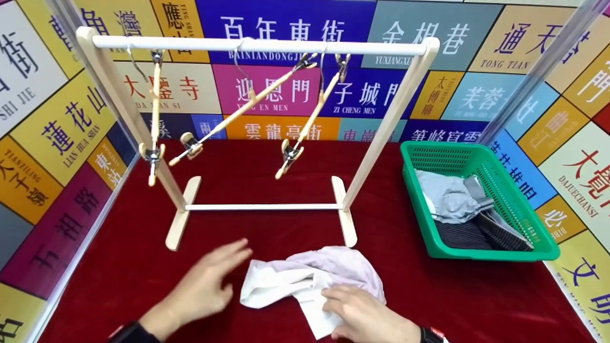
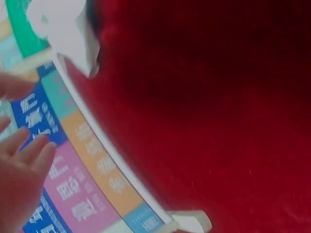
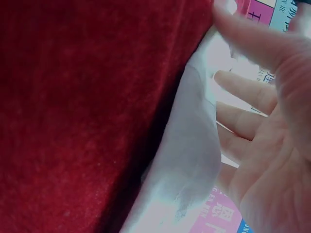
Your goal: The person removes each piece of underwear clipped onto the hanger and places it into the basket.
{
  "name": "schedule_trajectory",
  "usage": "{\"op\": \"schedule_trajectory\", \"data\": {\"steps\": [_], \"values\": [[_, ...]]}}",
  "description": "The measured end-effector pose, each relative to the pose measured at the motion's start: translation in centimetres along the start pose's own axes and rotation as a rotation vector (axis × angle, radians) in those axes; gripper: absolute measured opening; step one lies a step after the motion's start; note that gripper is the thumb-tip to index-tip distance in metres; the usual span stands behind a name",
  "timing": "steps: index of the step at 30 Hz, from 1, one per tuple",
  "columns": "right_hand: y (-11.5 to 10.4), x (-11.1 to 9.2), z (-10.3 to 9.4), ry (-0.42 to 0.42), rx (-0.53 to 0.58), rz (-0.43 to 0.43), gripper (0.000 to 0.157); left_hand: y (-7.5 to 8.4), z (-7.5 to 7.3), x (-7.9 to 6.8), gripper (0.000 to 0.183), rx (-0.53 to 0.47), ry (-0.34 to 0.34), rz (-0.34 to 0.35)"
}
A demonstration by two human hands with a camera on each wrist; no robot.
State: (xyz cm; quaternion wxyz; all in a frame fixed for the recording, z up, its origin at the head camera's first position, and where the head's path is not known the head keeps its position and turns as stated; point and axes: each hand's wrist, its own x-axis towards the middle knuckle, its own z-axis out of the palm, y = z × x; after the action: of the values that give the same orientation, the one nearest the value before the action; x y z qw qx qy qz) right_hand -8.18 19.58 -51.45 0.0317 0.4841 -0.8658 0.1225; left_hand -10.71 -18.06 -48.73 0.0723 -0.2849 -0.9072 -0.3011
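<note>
A crumpled white and pale lilac cloth garment (image 1: 333, 267) lies on the table; folds hide its exact kind. My right hand (image 1: 364, 312) is at its near right part, fingertips touching the white fabric. In the right wrist view, the fingers of that hand (image 3: 272, 126) extend towards the garment (image 3: 187, 131), thumb apart from them. To the left of the garment, my left hand (image 1: 200, 281) hovers with spread fingers, slightly blurred and holding nothing. The left wrist view shows this hand (image 2: 22, 179) at the edge, away from the white fabric (image 2: 70, 34).
Behind the hands stands a wooden rack (image 1: 267, 207) with three clip hangers (image 1: 238, 112) on its top bar. On the right, a green basket (image 1: 431, 238) holds grey clothing (image 1: 452, 197) and a dark striped piece (image 1: 460, 234). Dark red cloth (image 1: 119, 267) covers the table.
</note>
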Motion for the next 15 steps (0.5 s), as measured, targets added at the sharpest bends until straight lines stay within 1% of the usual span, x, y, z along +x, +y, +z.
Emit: {"op": "schedule_trajectory", "data": {"steps": [2,3,5,7,11,15], "values": [[0.0,0.1,0.1,0.015,-0.018,-0.011,0.034,0.3,0.7,0.0,0.078,0.030,-0.089,0.008],[0.0,0.1,0.1,0.020,-0.026,-0.020,0.029,0.4,1.0,-0.1,0.077,0.043,-0.120,0.015],[0.1,0.0,0.2,0.032,-0.037,-0.038,0.023,0.4,1.7,-0.1,0.074,0.074,-0.153,0.042],[0.1,-0.1,0.2,0.038,-0.036,-0.047,0.018,0.4,2.2,-0.2,0.068,0.105,-0.159,0.081],[0.2,-0.3,0.2,0.050,-0.028,-0.058,0.014,0.2,3.1,-0.3,0.055,0.144,-0.144,0.161],[0.2,-0.2,0.0,0.057,0.022,-0.014,0.013,0.2,3.6,-0.3,0.047,0.132,-0.125,0.209]]}}
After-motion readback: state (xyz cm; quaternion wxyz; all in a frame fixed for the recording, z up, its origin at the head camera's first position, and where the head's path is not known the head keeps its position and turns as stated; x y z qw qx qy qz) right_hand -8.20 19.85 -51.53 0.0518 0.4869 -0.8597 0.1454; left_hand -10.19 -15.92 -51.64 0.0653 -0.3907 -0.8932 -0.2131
